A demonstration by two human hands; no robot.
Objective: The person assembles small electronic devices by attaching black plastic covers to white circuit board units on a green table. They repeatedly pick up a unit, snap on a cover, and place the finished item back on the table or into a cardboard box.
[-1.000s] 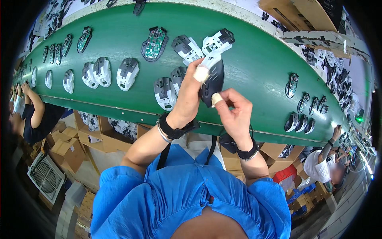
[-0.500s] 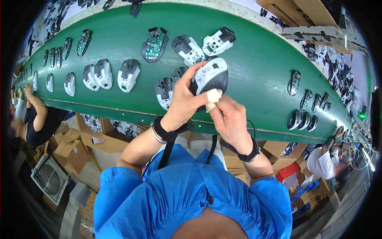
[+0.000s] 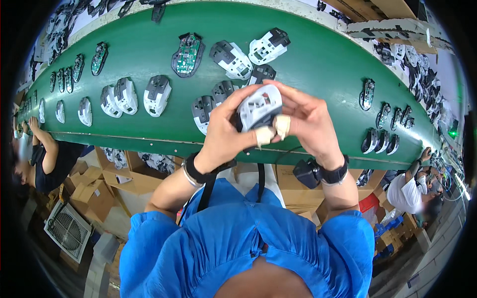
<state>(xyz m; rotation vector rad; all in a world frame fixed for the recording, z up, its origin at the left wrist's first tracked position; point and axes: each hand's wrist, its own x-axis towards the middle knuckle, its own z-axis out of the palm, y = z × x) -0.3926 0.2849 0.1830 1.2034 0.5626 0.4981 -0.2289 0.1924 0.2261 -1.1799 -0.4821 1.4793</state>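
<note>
Between both hands, above the green bench, I hold a white and black computer mouse shell [image 3: 259, 107]. My left hand [image 3: 226, 119] is closed around its left side, thumb at the lower end. My right hand [image 3: 308, 116] grips the right side, fingers over the top and thumb near the bottom. Both thumbs wear pale finger covers. Just beyond my hands lie white and dark mouse covers [image 3: 231, 59], [image 3: 269, 46], partly overlapping. Dark covers and one white and grey cover [image 3: 202, 113] sit beside my left hand. A mouse base with a green circuit board [image 3: 188, 55] rests farther back.
The green work surface [image 3: 308, 64] bears rows of mouse covers [image 3: 157, 95] and circuit-board bases [image 3: 99, 58] on the left, more bases [image 3: 367, 94] on the right. Cardboard boxes [image 3: 94, 198] stand below. Other people work at both ends.
My right hand has moved up from the shell's lower end to its right side, now gripping it with the left. The shell has tilted, showing more of its white inside.
</note>
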